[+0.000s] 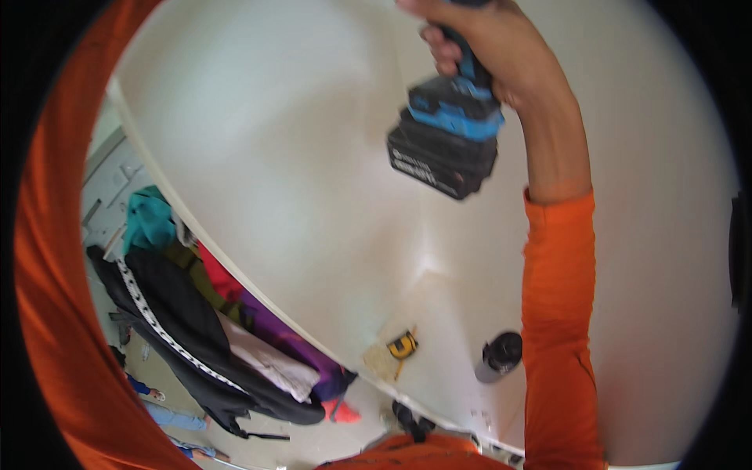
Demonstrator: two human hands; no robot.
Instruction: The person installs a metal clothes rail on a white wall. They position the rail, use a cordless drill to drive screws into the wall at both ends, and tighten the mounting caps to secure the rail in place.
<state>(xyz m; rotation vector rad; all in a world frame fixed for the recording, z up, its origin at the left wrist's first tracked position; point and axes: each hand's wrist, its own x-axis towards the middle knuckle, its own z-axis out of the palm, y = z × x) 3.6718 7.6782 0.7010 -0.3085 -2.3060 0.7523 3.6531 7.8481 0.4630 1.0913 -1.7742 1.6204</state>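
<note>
My right hand (497,55) is raised at the top right, its fingers wrapped round the grip of a black-and-blue cordless drill (439,153). The drill's battery pack faces toward me, and its front end is cut off by the top edge. My left hand is out of view; my orange left sleeve (55,274) runs up the left rim of the picture. Below the drill are a white surface with a corner (274,157), a yellow tape measure (403,345) and a dark bottle (501,356).
A raised white edge (227,254) curves along the left. Beside it lie or hang bags and clothes (164,313) in black, teal, red, purple and pink. Parts of other people (176,419) show at the lower left, and my dark shoes (411,419) at the bottom.
</note>
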